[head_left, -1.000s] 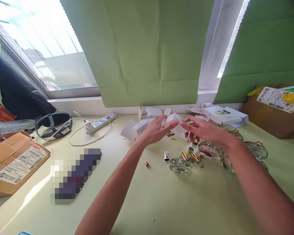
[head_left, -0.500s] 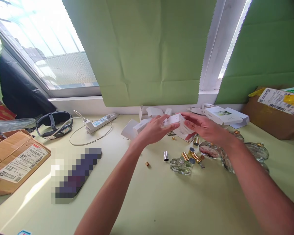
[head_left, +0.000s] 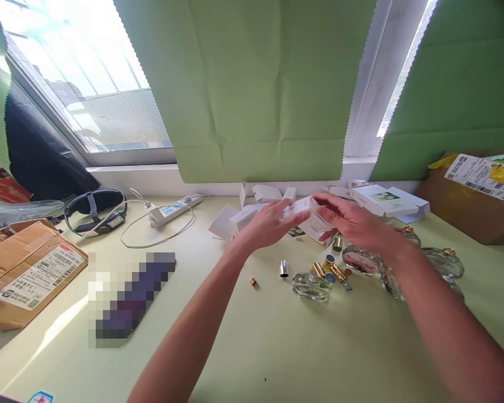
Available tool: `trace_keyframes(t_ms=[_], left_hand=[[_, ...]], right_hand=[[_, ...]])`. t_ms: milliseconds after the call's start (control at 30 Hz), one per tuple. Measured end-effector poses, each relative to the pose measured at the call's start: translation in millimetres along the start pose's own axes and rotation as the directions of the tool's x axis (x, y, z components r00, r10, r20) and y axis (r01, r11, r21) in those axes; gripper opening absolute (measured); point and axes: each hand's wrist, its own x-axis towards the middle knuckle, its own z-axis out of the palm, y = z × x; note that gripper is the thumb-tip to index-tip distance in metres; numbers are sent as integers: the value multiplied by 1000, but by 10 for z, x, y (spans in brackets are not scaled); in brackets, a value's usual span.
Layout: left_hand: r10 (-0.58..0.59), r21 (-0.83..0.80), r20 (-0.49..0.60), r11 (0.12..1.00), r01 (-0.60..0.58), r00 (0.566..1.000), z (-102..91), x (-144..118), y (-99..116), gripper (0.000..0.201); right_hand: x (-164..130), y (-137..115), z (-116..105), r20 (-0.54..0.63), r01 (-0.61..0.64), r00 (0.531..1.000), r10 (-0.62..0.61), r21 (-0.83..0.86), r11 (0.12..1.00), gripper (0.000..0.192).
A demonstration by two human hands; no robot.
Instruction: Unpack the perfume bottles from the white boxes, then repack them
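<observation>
We hold one small white carton [head_left: 308,215] between both hands, raised above the pale green table [head_left: 277,347]. Our left hand [head_left: 269,224] pinches the carton's left end between thumb and fingers; our right hand [head_left: 348,221] closes on its right end, fingers curled over the top edge. We take the carton as the reference landmark.

Status, judged from the layout:
- Just behind the carton, several more white cartons [head_left: 252,212] stand or lie with flaps open.
- Behind and right of the carton, two flat white boxes [head_left: 386,200] lie stacked.
- In front of the carton, a clear glass bottle [head_left: 311,285] lies on the table among loose gold caps [head_left: 334,271] and one silver cap [head_left: 284,268].
- Right of the carton, further glass bottles [head_left: 445,263] lie beyond our right forearm.
- We cannot tell whether the held carton is filled or closed. The bottles in view remain outside any carton, so most of the work appears outstanding.

Change against the earlier pictures: the carton has turned in our grip, and our right hand has shifted from beside it to over its top edge. The items on the table keep their arrangement.

Far left of the carton lie a power strip [head_left: 172,210] and a brown shipping box [head_left: 25,274].
</observation>
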Motion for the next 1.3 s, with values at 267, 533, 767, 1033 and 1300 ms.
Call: trace_keyframes(t_ms=[267, 533, 767, 1033, 1300], left_hand=[[3, 13, -6, 1000, -3, 1000, 29, 4, -13, 65], [25, 48, 6, 999, -25, 1000, 50, -2, -48, 60], [168, 112, -17, 980, -165, 986, 5, -56, 22, 53], [256, 153, -13, 956, -251, 967, -30, -108, 123, 50], [253, 203, -29, 949, -242, 967, -41, -132, 164, 54]], right_hand=[[-17, -19, 2, 8, 8, 1000, -8, 28, 1000, 46], [-81, -34, -62, 122, -59, 992, 40, 159, 986, 32], [-104, -39, -70, 221, -104, 974, 37, 296, 950, 56], [-138, -56, -45, 216, -19, 976, -33, 233, 972, 47], [-135, -38, -78, 166, 46, 983, -80, 198, 979, 30]])
